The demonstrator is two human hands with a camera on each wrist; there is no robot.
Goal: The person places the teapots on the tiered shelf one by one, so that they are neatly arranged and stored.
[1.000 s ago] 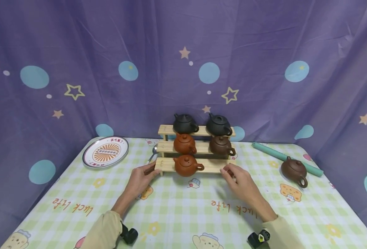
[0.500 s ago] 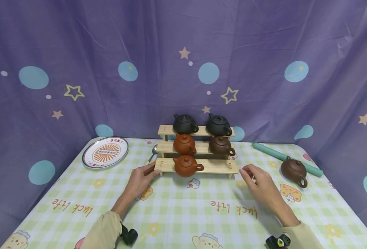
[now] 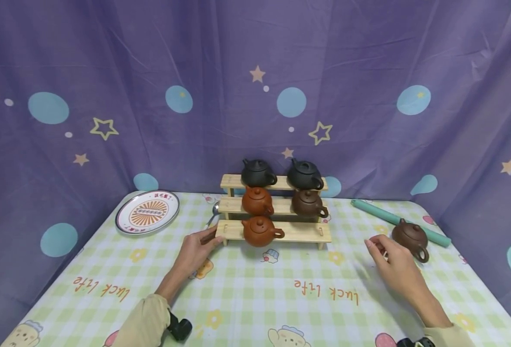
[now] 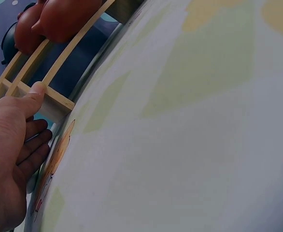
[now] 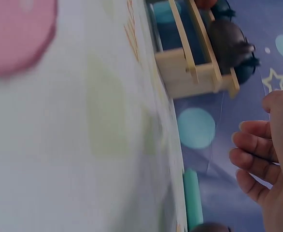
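A three-tier wooden display stand (image 3: 300, 233) stands near the back of the table. My left hand (image 3: 193, 251) grips the left end of its lowest shelf, thumb at the front; in the left wrist view the thumb presses the shelf end (image 4: 58, 100). A reddish-brown teapot (image 3: 258, 232) sits on the bottom shelf, towards the left. The middle shelf bears another reddish-brown teapot (image 3: 256, 201) and a dark brown teapot (image 3: 306, 203). Two black teapots (image 3: 256, 172) occupy the top. My right hand (image 3: 396, 264), loosely curled and holding nothing, hovers just left of a separate dark brown teapot (image 3: 409, 236).
A green rod (image 3: 375, 210) lies diagonally behind the separate teapot. At the far left is a patterned plate (image 3: 171, 218), and a spoon (image 3: 215, 210) lies partly behind the stand. A purple curtain (image 3: 238, 130) hangs behind the checked tablecloth (image 3: 255, 299).
My right hand has left the right end of the bottom shelf and moved right, towards the separate dark brown teapot. The left hand and the stand have stayed in place.
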